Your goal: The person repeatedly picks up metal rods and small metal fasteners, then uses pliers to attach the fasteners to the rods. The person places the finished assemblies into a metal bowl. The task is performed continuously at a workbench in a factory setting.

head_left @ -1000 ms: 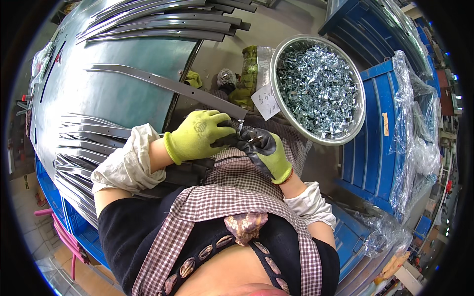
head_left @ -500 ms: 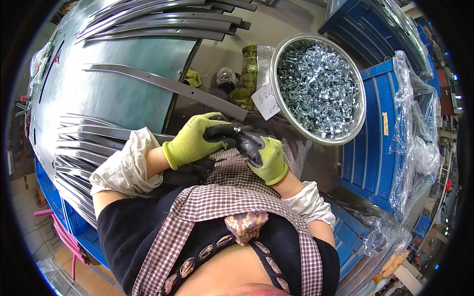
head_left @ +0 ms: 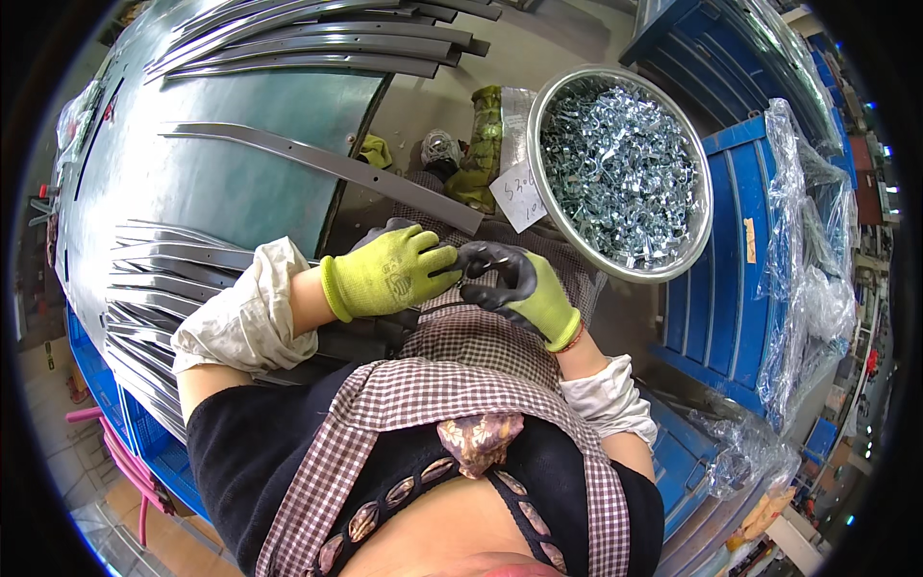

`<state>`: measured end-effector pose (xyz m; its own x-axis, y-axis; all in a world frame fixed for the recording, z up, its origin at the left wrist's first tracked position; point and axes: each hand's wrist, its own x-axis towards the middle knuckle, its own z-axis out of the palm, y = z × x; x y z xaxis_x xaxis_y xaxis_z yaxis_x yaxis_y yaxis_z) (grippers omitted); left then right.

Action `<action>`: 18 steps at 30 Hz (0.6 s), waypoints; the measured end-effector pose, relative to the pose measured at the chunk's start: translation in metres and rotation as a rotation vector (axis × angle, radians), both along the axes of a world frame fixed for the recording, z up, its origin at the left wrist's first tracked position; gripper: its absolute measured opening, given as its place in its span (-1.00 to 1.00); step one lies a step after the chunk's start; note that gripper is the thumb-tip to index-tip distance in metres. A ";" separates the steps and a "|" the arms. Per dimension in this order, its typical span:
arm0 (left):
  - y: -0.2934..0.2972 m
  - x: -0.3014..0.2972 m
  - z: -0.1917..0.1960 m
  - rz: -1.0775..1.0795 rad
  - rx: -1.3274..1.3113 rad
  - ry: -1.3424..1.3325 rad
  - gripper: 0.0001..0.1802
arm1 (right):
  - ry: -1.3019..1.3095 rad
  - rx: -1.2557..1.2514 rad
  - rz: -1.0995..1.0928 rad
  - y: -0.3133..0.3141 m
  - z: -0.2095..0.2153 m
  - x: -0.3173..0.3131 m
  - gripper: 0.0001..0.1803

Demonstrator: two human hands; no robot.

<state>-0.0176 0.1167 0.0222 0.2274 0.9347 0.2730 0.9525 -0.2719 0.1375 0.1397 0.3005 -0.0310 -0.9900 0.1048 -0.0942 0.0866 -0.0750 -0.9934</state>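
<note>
Blue bin (head_left: 716, 317): at right, ribbed wall, clear plastic film (head_left: 817, 298) draped along its edge
Pink tubing (head_left: 121, 454): lower left, beside a blue crate (head_left: 168, 457)
Yellow cloth (head_left: 377, 152): near the desk (head_left: 274, 202)

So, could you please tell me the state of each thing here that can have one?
Left hand: gloved, fingers curled, contents hidden.
Right hand: gloved, fingers bent; grip unclear.
Single metal strip: lying across the table, one end overhanging.
Upper strips: overlapping, ends overhanging.
Lower strips: piled, fanned out.
Round basin: heaped nearly full.
Small metal pieces: loose, jumbled.
Plastic wrap: crumpled, draped over the blue crate.
</note>
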 end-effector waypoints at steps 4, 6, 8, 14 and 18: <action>0.004 0.003 -0.001 -0.015 0.011 0.020 -0.62 | -0.020 0.189 0.079 0.000 0.018 -0.003 -0.46; 0.006 0.003 -0.001 -0.018 0.002 0.015 -0.62 | -0.074 0.049 0.072 0.000 0.008 0.000 -0.45; 0.007 0.002 -0.002 -0.026 0.001 0.020 -0.63 | -0.094 -0.010 0.072 0.003 0.004 0.001 -0.43; 0.010 0.002 -0.005 -0.026 -0.027 0.017 -0.65 | -0.065 -0.005 0.000 0.006 -0.003 0.002 -0.44; 0.016 -0.015 -0.005 0.072 0.030 -0.092 -0.62 | -0.196 -0.185 -0.100 0.018 -0.006 0.005 -0.46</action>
